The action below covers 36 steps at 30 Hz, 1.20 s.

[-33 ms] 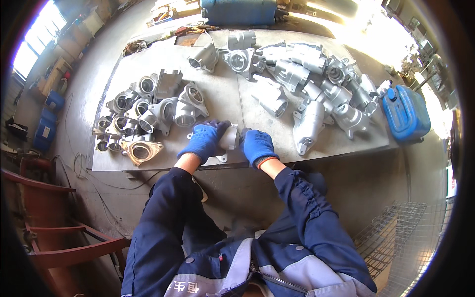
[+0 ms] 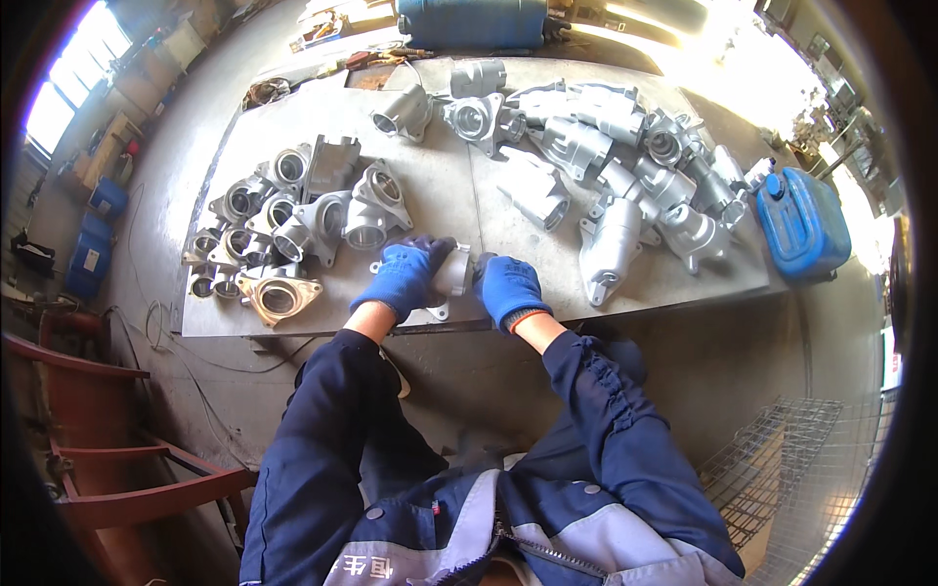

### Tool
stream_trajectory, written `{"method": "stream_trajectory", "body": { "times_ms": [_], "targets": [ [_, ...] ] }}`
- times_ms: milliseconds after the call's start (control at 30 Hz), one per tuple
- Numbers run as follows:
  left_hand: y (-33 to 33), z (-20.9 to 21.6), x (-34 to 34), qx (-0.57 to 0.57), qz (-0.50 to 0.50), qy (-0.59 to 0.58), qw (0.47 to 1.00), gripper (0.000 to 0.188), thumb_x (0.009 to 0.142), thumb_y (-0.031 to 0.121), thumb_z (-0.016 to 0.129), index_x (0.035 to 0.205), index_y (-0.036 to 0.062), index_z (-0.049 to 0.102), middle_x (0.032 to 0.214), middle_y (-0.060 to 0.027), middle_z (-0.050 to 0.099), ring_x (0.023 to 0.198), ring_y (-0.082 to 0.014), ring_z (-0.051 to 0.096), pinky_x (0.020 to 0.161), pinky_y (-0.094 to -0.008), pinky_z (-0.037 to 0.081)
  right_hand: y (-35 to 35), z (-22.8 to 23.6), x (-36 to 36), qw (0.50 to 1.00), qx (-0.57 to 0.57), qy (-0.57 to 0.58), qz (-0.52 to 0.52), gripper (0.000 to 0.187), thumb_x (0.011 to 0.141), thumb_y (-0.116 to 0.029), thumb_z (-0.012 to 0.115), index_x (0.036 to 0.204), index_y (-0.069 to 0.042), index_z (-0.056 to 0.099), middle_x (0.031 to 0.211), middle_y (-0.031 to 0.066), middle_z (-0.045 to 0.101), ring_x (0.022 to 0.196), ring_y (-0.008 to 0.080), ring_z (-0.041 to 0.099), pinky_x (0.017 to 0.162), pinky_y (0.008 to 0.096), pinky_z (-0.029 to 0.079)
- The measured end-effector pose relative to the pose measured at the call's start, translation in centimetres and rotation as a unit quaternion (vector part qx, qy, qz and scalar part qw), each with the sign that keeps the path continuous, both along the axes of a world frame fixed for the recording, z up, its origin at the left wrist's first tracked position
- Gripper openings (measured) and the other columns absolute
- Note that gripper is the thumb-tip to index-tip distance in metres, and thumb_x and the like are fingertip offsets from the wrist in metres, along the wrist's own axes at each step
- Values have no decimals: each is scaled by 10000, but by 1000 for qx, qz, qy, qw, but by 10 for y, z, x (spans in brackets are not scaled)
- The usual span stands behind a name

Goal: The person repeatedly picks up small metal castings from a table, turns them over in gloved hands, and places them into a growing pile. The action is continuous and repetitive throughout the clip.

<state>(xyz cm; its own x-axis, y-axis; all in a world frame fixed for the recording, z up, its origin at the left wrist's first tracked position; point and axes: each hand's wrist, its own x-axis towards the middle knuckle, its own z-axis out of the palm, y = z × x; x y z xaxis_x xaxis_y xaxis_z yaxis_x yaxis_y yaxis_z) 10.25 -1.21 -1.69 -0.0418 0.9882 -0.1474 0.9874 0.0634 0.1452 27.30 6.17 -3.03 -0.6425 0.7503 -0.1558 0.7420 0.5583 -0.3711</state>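
A silver-grey metal casting point(image 2: 451, 274) with a round body and flanged lugs lies at the near edge of the metal table. My left hand point(image 2: 406, 276), in a blue glove with a dark fingertip area, grips it from the left. At the casting's right side is my right hand point(image 2: 508, 287), gloved the same way. Its fingers are curled closed by the casting's end; whatever they hold, if anything, is hidden. Left of my hands stands a group of flanged castings with round openings point(image 2: 278, 215), one of them a bronze-toned triangular flange point(image 2: 277, 296).
Larger silver castings point(image 2: 614, 244) are heaped on the table's right half. A blue jerrycan point(image 2: 803, 223) stands at its right end. Beyond the far edge is a blue drum point(image 2: 471, 23). A red-brown metal frame point(image 2: 156, 498) is at lower left, wire mesh point(image 2: 782, 459) at lower right.
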Motion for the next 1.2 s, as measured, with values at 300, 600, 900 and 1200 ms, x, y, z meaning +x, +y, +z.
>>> {"method": "stream_trajectory", "body": {
  "times_ms": [300,600,900,1200],
  "targets": [
    [-1,-5,-5,27,-28,-18,999,799,586,379,836,1295,197,516,1178,-116,600,1102,-325,593,912,-452,468,-18,-4,8,999,-11,40,-1,221,836,-222,608,989,-78,675,891,195,693,849,360,683,778,444,537],
    [-19,-4,-1,15,42,6,999,854,615,411,834,1350,197,455,1277,-129,557,1165,-322,561,950,-442,450,-55,-27,33,995,30,91,19,174,897,-243,535,919,-116,652,818,174,685,794,371,670,722,484,516],
    [-81,-3,-58,138,138,60,979,984,501,380,870,1373,157,472,1384,-194,462,1294,-393,407,1081,-504,317,-97,-92,138,772,-571,237,-147,163,940,-231,626,937,-70,655,617,71,620,526,164,620,462,316,508],
    [-10,14,44,322,164,-9,932,811,683,272,760,1397,89,424,1355,-230,468,1260,-400,444,1083,-481,341,-95,-139,155,597,-739,232,-207,319,942,-347,593,1135,-94,619,785,110,674,622,232,651,523,356,536]
  ]
}}
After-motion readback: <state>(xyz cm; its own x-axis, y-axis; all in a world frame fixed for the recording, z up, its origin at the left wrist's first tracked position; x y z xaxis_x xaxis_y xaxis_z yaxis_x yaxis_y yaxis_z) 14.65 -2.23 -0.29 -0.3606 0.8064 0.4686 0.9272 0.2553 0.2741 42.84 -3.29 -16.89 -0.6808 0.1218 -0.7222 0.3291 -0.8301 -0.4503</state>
